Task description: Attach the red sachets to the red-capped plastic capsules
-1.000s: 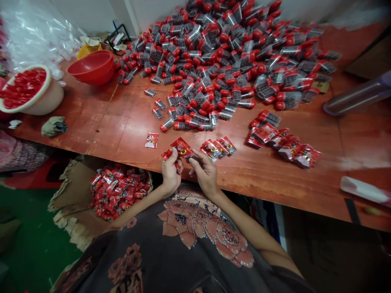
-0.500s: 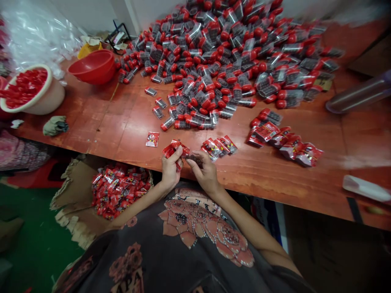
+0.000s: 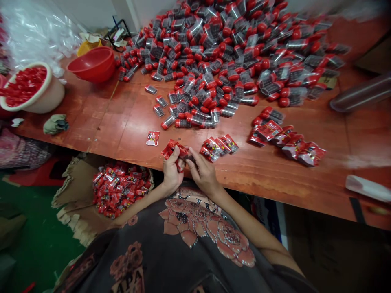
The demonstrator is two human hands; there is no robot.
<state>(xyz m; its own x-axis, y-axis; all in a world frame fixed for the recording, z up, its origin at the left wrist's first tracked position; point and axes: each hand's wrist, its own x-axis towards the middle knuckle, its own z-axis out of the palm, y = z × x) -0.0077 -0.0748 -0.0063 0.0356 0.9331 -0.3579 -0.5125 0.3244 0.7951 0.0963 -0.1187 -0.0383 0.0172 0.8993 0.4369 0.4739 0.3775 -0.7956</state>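
At the worktop's (image 3: 122, 122) near edge, the left hand's grip (image 3: 172, 174) pinches bunched red packets (image 3: 168, 149) between thumb and fingers. Beside it, the right hand's grip (image 3: 207, 174) curls nearly together; whether it pinches anything cannot be told. Beyond lie a single packet (image 3: 152, 138), overlapping packets (image 3: 218, 147) and heaped red-capped tubes (image 3: 207, 87).

We look across a long reddish bench (image 3: 122, 118) (scuffed in places) to a pale wall (image 3: 94, 14); light glares off the bench's right side. At the shadowy lower left, the floor (image 3: 39, 236) is green, perhaps painted.
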